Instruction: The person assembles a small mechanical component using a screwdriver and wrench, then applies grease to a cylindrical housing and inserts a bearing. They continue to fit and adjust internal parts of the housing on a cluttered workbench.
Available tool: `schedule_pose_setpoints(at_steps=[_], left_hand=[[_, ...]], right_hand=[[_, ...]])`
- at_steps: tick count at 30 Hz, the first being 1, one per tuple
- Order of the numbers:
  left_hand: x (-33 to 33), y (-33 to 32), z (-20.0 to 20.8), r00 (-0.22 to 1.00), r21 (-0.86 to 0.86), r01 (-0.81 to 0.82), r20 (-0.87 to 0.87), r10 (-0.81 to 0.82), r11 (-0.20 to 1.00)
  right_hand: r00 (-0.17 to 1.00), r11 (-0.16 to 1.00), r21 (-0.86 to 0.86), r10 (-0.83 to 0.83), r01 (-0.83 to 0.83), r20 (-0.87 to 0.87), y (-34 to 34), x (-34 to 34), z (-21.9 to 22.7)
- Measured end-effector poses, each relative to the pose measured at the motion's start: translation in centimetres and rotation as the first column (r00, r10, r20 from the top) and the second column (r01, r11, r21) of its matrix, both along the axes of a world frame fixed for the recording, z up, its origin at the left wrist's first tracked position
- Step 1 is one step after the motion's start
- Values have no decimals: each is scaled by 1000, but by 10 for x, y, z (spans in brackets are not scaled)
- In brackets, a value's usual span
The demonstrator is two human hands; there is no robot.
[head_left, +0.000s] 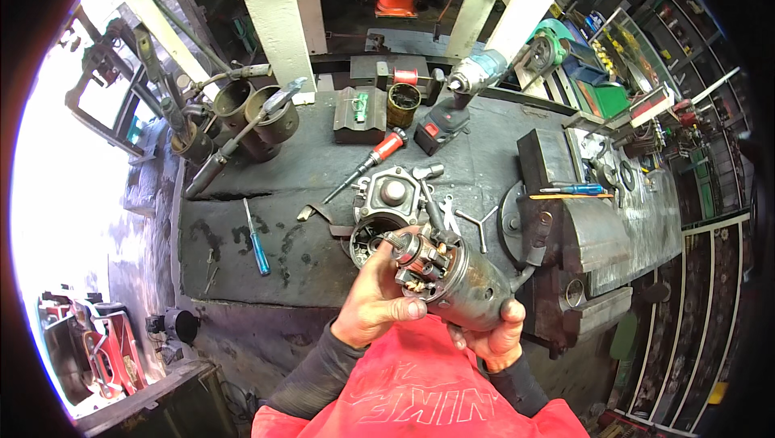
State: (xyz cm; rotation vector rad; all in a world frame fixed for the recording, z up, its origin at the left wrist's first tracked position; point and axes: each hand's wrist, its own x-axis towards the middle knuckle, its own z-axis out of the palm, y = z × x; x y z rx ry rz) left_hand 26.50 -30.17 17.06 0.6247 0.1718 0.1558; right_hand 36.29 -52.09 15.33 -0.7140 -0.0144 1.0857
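Both my hands hold a cylindrical electric motor point(476, 289) above the bench's front edge, tilted with its open end up and to the left. Copper windings and brush parts show in that end. My left hand point(375, 301) is closed at the open end, with its thumb along the near side. My right hand point(494, 333) grips the dark steel housing from below at its lower right, some fingers hidden underneath. Just beyond the motor, a round metal end housing point(367, 243) lies on the bench, partly covered by my left hand. Behind it sits a hexagonal metal cover point(393, 192).
A bench vise point(577, 236) stands at the right, a blue screwdriver point(601, 189) on it. On the bench point(307, 260) lie another blue screwdriver point(258, 248), a red-handled screwdriver point(387, 146), a three-armed wrench point(482, 226) and a cordless impact wrench point(452, 107). Metal cups point(262, 135) hold tools at left.
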Motion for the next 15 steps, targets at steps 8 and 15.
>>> schedule_pose_setpoints(at_steps=[8,15], left_hand=[[3,-41,-35,992,-468,-118,-7,130,876],[4,-44,-20,995,-491,-96,-52,81,866]], right_hand=[[874,901,-430,250,-53,417,-23,19,88],[-610,810,-230,565,540,556,-17,19,153]])
